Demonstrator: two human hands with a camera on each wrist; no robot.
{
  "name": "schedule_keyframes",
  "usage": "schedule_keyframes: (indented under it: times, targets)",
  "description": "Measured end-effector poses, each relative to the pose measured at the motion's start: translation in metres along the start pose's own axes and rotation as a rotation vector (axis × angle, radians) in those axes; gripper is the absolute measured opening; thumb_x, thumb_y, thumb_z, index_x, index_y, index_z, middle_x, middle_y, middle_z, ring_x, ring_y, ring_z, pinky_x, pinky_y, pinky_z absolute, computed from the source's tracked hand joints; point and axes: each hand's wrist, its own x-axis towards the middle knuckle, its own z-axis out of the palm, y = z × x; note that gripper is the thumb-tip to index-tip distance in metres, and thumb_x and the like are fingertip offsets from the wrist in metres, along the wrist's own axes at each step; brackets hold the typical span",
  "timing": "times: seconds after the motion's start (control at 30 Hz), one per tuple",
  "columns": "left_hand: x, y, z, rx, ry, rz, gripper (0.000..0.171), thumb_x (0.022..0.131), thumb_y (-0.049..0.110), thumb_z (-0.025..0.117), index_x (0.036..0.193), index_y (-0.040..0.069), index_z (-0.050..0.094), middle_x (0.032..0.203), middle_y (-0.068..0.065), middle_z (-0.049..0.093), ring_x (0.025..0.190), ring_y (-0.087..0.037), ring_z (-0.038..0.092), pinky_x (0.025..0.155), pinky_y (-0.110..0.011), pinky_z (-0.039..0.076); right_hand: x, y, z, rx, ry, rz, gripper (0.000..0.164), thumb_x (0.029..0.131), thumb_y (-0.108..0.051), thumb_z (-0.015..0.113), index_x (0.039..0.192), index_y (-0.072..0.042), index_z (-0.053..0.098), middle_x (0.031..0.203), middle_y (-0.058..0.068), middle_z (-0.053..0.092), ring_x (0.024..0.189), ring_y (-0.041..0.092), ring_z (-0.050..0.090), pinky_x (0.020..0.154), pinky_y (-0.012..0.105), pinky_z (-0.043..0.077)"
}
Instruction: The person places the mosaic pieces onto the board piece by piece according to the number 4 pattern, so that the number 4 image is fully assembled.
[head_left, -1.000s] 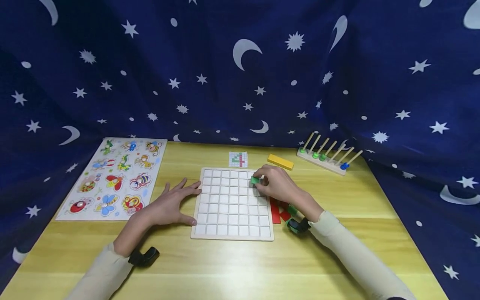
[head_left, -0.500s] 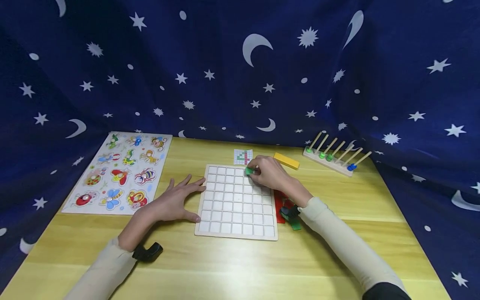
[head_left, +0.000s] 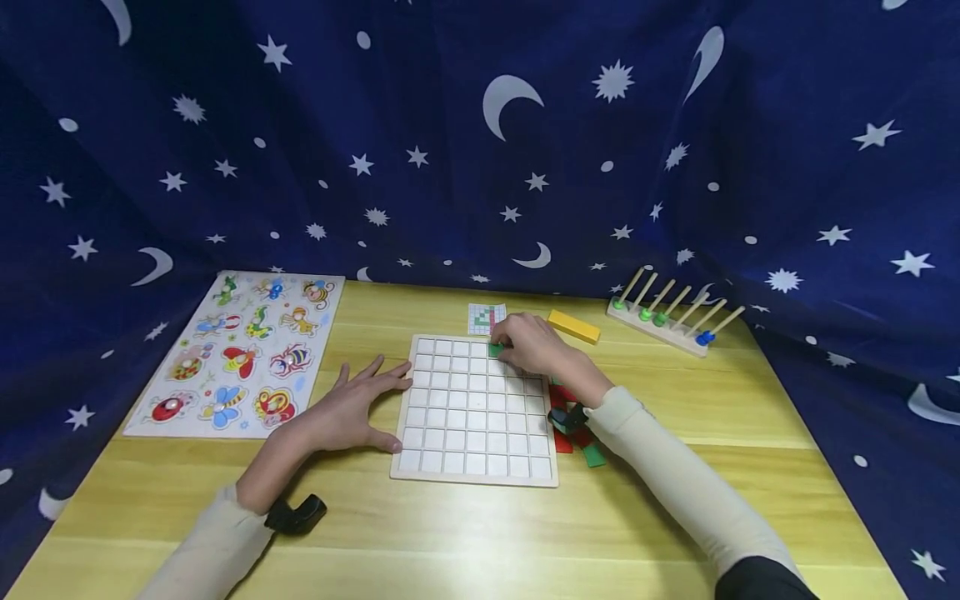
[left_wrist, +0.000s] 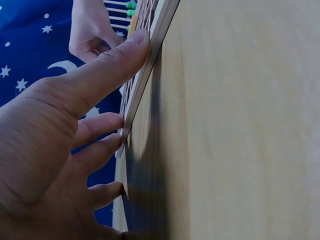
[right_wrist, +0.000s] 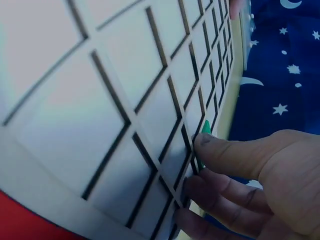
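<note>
A white grid board (head_left: 456, 422) with raised lines lies flat in the middle of the table. My left hand (head_left: 347, 412) is spread at its left side, thumb and fingertips at the rim. Over the far row of cells, my right hand (head_left: 534, 345) pinches a small green square tile (head_left: 496, 351), low in a cell right of the middle. In the right wrist view the thumb lies against the tile's edge (right_wrist: 207, 129), and the fingers hide most of it. Red tiles (head_left: 564, 442) and green tiles (head_left: 595, 456) lie beside the board, partly under my right wrist.
A small card with a green and red grid pattern (head_left: 482, 317) lies just behind the board. Near it is a yellow block (head_left: 573, 326). Back right stands a peg rack (head_left: 686, 340) with beads; an insect puzzle board (head_left: 206, 421) is at left.
My right hand has moved left and back with the green tile, then settled lower at the far row. The left hand stays at the rim. The head view has shifted slightly.
</note>
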Motion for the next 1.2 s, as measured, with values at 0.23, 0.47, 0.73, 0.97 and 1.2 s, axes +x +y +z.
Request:
schedule_keyframes:
  times: [0.23,0.47,0.73,0.97,1.2]
  targets:
    - [0.0,0.0,0.001,-0.008,0.0,0.002,0.093,0.07,0.051,0.088,0.148,0.018,0.05,0.164,0.004,0.023,0.151,-0.037,0.006,0.108,-0.074,-0.007,-0.009,0.004,-0.011,0.059,-0.006,0.038,0.02,0.086,-0.011,0.08,0.106,-0.008,0.077,0.1,0.006,0.074,0.087,0.02,0.068,0.073,0.036,0.054]
    - [0.004,0.001,0.002,-0.016,-0.006,-0.005,0.094,0.07,0.051,0.088,0.149,0.019,0.049,0.164,0.005,0.023,0.151,-0.036,0.005,0.11,-0.072,-0.008,-0.038,0.018,-0.028,0.027,0.05,0.054,0.021,0.085,-0.009,0.078,0.105,-0.004,0.076,0.097,0.009,0.074,0.085,0.022,0.069,0.072,0.04,0.056]
    - [0.0,-0.001,0.001,-0.009,0.002,-0.009,0.094,0.068,0.05,0.089,0.147,0.018,0.051,0.164,0.004,0.024,0.151,-0.036,0.006,0.109,-0.073,-0.007,-0.062,0.03,-0.029,0.02,0.034,0.057,0.022,0.083,-0.009,0.081,0.103,-0.001,0.075,0.09,0.008,0.075,0.079,0.02,0.07,0.071,0.04,0.056]
    - [-0.001,-0.003,0.001,-0.004,0.003,-0.01,0.093,0.069,0.05,0.089,0.147,0.018,0.051,0.164,0.004,0.024,0.151,-0.036,0.006,0.109,-0.074,-0.006,-0.072,0.041,-0.024,-0.007,0.011,0.096,0.016,0.084,-0.012,0.081,0.098,-0.006,0.076,0.078,-0.002,0.069,0.068,0.012,0.061,0.062,0.034,0.051]
    - [0.0,-0.002,0.001,-0.001,0.002,-0.006,0.093,0.069,0.051,0.088,0.148,0.018,0.05,0.164,0.004,0.024,0.151,-0.037,0.006,0.109,-0.074,-0.006,-0.071,0.047,-0.02,-0.046,0.006,0.098,0.007,0.086,-0.011,0.078,0.093,-0.008,0.075,0.07,-0.007,0.062,0.062,0.011,0.054,0.056,0.03,0.044]
